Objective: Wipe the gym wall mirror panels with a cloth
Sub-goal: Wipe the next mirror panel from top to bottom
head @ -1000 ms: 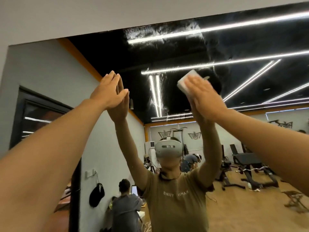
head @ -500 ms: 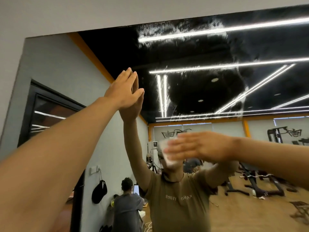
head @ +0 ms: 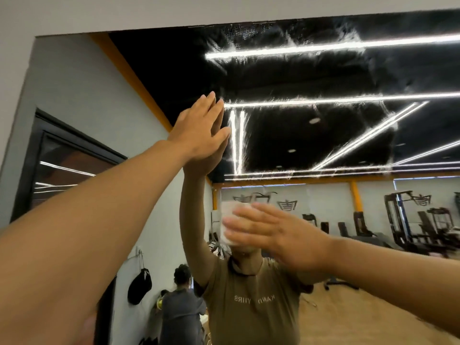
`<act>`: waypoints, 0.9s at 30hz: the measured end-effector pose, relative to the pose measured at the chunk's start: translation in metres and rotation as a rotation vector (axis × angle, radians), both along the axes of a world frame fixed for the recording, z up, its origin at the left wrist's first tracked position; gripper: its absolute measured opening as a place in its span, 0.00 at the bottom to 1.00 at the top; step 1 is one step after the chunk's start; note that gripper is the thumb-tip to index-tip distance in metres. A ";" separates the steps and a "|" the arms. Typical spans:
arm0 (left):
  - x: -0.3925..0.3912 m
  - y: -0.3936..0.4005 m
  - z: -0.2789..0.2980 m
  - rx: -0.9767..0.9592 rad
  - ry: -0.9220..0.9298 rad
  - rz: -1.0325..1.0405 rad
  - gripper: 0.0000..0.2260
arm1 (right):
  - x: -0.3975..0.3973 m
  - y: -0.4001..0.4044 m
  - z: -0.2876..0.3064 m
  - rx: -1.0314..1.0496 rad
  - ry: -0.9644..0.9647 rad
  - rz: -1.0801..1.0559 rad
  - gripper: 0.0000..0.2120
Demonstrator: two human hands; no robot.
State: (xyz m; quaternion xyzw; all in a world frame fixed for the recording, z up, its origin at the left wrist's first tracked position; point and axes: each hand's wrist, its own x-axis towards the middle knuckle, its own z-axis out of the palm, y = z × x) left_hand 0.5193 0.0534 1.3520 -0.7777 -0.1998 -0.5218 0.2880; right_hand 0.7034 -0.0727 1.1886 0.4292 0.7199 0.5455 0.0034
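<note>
The wall mirror (head: 311, 135) fills most of the view, with smeary wipe streaks across its upper part. My left hand (head: 199, 130) rests flat against the glass, fingers straight and pointing up. My right hand (head: 276, 235) presses a folded white cloth (head: 227, 220) onto the mirror lower down, fingers stretched out flat over it and pointing left. Only the cloth's left edge shows past my fingertips. Both arms reach in from the lower corners, and their reflections meet my hands on the glass.
The mirror's top edge meets a plain grey wall (head: 174, 11) above. Reflected in the glass are a dark door frame (head: 62, 160) at left, a seated person (head: 179, 310) low down, and gym machines (head: 410, 220) at right.
My right hand swept the cloth from high on the mirror down and leftward, then stayed near that low spot. My left hand has stayed flat on the glass. The view tilted slightly.
</note>
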 end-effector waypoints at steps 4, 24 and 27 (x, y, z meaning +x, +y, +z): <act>-0.006 0.006 0.003 0.039 0.035 -0.025 0.29 | -0.001 -0.005 0.016 -0.187 -0.181 -0.042 0.31; -0.080 0.064 -0.066 -0.003 -0.244 -0.282 0.25 | -0.035 0.020 -0.023 0.030 -0.140 -0.132 0.33; -0.098 0.096 -0.105 -0.046 -0.313 -0.229 0.25 | -0.037 0.027 0.004 0.022 -0.153 -0.123 0.33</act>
